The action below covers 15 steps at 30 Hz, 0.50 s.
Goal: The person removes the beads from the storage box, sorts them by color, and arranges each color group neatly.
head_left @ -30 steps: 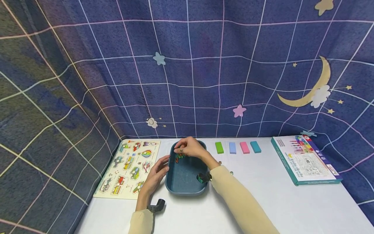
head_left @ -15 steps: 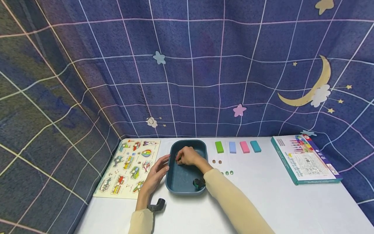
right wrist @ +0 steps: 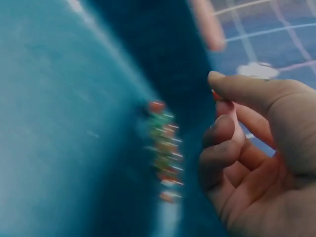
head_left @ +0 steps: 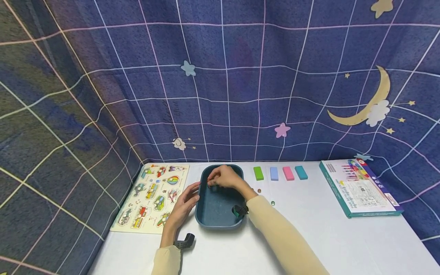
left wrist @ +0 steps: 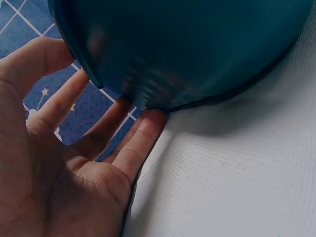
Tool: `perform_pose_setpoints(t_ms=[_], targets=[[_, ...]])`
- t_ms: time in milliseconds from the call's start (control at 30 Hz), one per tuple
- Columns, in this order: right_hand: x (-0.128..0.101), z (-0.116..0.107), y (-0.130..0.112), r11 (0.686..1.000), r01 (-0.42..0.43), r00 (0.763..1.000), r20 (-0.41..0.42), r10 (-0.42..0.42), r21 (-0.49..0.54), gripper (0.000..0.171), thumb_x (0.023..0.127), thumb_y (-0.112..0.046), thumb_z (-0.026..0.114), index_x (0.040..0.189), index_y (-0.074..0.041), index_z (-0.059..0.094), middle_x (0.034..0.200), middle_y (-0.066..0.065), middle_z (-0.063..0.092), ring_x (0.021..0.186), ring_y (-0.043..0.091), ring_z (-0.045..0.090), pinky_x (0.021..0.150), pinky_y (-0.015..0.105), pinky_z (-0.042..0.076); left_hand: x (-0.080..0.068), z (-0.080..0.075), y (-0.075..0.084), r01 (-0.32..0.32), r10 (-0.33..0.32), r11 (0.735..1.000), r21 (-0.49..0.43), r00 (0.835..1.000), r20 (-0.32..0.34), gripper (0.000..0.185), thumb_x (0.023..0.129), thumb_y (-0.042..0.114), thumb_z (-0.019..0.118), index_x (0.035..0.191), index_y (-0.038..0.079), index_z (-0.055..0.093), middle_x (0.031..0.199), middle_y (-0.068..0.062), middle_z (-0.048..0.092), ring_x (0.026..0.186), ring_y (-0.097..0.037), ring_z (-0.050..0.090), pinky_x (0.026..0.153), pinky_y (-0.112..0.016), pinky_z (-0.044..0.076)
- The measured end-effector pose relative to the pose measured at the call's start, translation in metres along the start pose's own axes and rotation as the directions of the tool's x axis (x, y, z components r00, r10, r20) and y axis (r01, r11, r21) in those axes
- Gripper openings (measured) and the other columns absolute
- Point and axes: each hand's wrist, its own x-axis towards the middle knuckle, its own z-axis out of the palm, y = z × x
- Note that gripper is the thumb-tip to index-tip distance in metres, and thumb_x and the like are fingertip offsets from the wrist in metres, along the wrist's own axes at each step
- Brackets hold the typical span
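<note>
A deep blue-green plastic tray [head_left: 220, 214] stands on the table before me. My left hand [head_left: 185, 204] touches its left side, fingers lightly bent and fingertips right at the wall and rim; the left wrist view shows the tray wall [left wrist: 197, 49] close by these fingertips. Over the far part of the tray, my right hand [head_left: 225, 177] pinches a small red bead [right wrist: 216, 95] between thumb and forefinger, mostly covered by the fingertips. Below it in the right wrist view, several red and green beads [right wrist: 165, 148] lie blurred along the tray's bottom edge.
A picture puzzle board [head_left: 151, 194] lies left of the tray. Right of it are green [head_left: 258, 173], light blue [head_left: 274, 173], pink [head_left: 288, 173] and teal [head_left: 301, 172] blocks. Small brown [head_left: 259, 190] and green beads [head_left: 273, 203] lie near the right forearm. A flat box [head_left: 361, 189] sits far right.
My right hand reached down into the tray among the beads, then rose slightly toward the far end with a red bead pinched. The left hand stays at the tray's side.
</note>
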Motion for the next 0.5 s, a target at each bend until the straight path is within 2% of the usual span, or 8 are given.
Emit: perform_pose_setpoints(t_ms=[100,233,367,500], targets=[[-0.008,-0.023,-0.004,0.999,0.024,1.0,-0.018,-0.023,0.04,0.02,0.095,-0.023,0.08,0.11,-0.01,0.082,0.08,0.01,0.076,0.059,0.012,0.059,0.053,0.023,0.046,0.0,-0.001,0.0,0.008,-0.008,1.0,0.0,1.0,-0.014,0.058,0.106,0.015,0.06,0.161,0.015,0.043,0.167,-0.018,0.04,0.149,-0.032,0.042,0.115,-0.028,0.047],[-0.027,-0.054,0.004,0.993,0.022,1.0,-0.021,-0.02,0.112,0.029,0.098,-0.028,0.076,0.119,-0.008,0.079,0.068,0.004,0.065,0.055,0.011,0.049,0.052,0.025,0.04,0.0,-0.001,-0.001,0.017,-0.017,1.0,0.0,1.0,-0.023,0.058,0.105,0.015,0.06,0.161,0.015,0.043,0.167,-0.017,0.04,0.151,-0.034,0.041,0.118,-0.032,0.046],[-0.053,-0.08,0.027,0.987,0.018,1.0,-0.011,-0.016,0.16,0.031,0.1,-0.027,0.073,0.122,-0.005,0.077,0.064,-0.002,0.056,0.054,0.01,0.044,0.052,0.027,0.038,0.001,0.0,-0.001,0.011,-0.012,1.0,-0.01,1.0,-0.023,0.058,0.105,0.014,0.06,0.16,0.013,0.043,0.167,-0.017,0.041,0.149,-0.031,0.044,0.115,-0.026,0.049],[-0.08,-0.096,0.06,0.989,0.013,0.999,-0.035,-0.008,0.147,0.029,0.099,-0.024,0.075,0.119,-0.003,0.077,0.065,-0.001,0.058,0.053,0.008,0.044,0.05,0.025,0.039,0.002,0.0,-0.002,0.003,-0.004,1.0,-0.016,1.0,-0.026,0.057,0.105,0.013,0.06,0.16,0.012,0.044,0.166,-0.018,0.042,0.145,-0.027,0.047,0.111,-0.022,0.05]])
